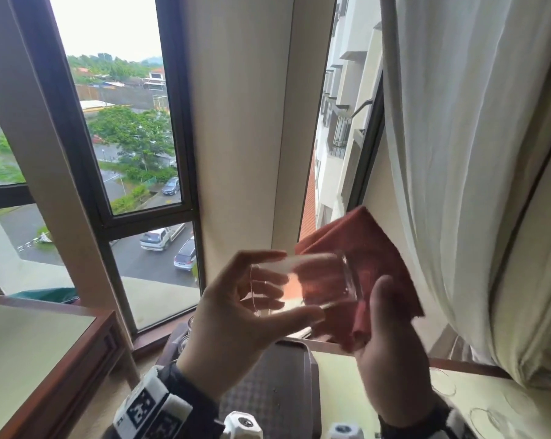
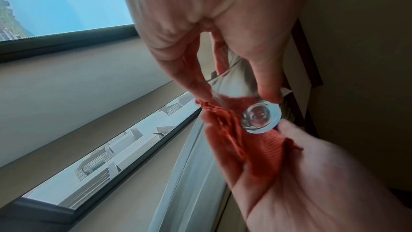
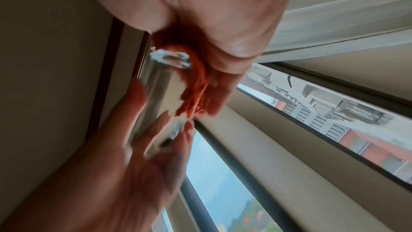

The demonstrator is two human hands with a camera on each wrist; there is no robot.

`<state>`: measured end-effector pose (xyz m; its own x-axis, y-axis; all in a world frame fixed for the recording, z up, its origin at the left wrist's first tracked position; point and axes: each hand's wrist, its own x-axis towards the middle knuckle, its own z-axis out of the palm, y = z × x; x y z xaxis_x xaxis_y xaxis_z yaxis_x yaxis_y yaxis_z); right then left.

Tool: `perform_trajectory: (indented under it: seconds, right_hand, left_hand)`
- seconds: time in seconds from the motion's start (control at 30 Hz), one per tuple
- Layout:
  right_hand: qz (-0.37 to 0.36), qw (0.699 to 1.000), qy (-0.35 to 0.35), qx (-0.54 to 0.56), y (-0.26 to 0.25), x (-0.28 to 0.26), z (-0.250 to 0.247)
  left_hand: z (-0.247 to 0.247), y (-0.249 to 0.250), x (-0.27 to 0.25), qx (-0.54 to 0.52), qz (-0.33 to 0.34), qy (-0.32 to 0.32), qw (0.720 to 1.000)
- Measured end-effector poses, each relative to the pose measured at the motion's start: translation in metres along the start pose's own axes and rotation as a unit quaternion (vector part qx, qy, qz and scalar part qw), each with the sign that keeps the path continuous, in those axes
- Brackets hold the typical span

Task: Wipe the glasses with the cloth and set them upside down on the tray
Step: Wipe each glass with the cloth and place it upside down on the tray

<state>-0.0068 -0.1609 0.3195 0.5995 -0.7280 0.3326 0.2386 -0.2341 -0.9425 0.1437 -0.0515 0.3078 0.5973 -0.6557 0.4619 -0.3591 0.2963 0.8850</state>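
**A:** What are the hands doing?

**B:** The left hand (image 1: 236, 315) grips one clear glass (image 1: 302, 285), thumb and fingers curled round its open end. The glass lies on its side in the air, thick base pointing right. The right hand (image 1: 391, 356) holds one red cloth (image 1: 363, 264) against that base, thumb in front and fingers behind the fabric.

**A:** Where is this above?

**B:** Above one dark tray (image 1: 268, 391) that sits on a pale table (image 1: 347, 391), well below the hands.

**A:** Any more glasses?

**B:** Behind the left hand, at the tray's far left corner, something clear (image 1: 187, 334) shows, likely one or two glasses; the count is hidden. A faint glass rim (image 1: 502, 419) shows at the lower right on the table.

**A:** The surroundings?

**B:** Two windows (image 1: 125, 137) meet at a corner, with one white curtain (image 1: 473, 185) hanging at the right. Three parked vehicles (image 1: 160, 237) show on the street below.
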Motion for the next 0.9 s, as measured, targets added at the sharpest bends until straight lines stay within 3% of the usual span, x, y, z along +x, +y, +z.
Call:
perform_trajectory:
  seconds: [0.1,0.2,0.27,0.37,0.47,0.5,0.57,0.63,0.7,0.77,0.8,0.83,0.9]
  right_hand:
    - [-0.225,0.962,-0.02,-0.153,0.015,-0.008,0.012]
    - [-0.293,0.91,-0.02,-0.294,0.017,0.001,0.001]
    - [-0.303,0.905,-0.027,-0.298,0.007,0.011,-0.009]
    - [-0.231,0.955,-0.007,-0.185,-0.012,0.017,-0.022]
    - [-0.021,0.998,0.013,-0.054,-0.006,0.007,-0.022]
    - [-0.008,0.999,-0.009,-0.036,-0.001,0.002,-0.016]
    - [-0.153,0.984,-0.038,-0.088,0.01,-0.007,-0.001]
    - [-0.26,0.936,-0.056,-0.229,0.021,-0.012,0.005]
    - [-0.268,0.888,-0.026,-0.373,0.023,-0.007,0.003]
    - [-0.276,0.862,0.008,-0.424,0.008,0.003,0.0]
    - [-0.301,0.871,-0.007,-0.388,-0.003,0.008,-0.001]
    - [-0.309,0.9,-0.04,-0.306,-0.009,0.015,-0.005]
    - [-0.235,0.956,-0.068,-0.162,-0.02,0.022,-0.009]
  left_hand:
    - [0.007,-0.004,0.004,0.013,-0.025,0.009,1.0]
    - [0.013,-0.008,0.003,0.026,-0.035,-0.012,0.999]
    - [0.014,-0.009,0.0,0.01,-0.031,-0.039,0.999]
    - [0.015,-0.007,-0.003,-0.018,-0.011,-0.057,0.998]
    - [0.016,-0.009,0.001,-0.046,-0.016,-0.027,0.998]
    - [0.015,-0.011,0.004,-0.049,-0.022,-0.015,0.998]
    - [0.014,-0.015,0.008,-0.04,-0.032,0.0,0.999]
    - [0.014,-0.017,0.008,-0.028,-0.044,0.002,0.999]
    - [0.015,-0.017,0.006,-0.023,-0.049,-0.009,0.999]
    - [0.014,-0.018,0.004,-0.025,-0.043,-0.023,0.999]
    - [0.013,-0.017,0.002,-0.031,-0.037,-0.026,0.998]
    - [0.012,-0.016,0.001,-0.04,-0.031,-0.028,0.998]
    - [0.01,-0.013,-0.003,-0.053,-0.02,-0.03,0.998]
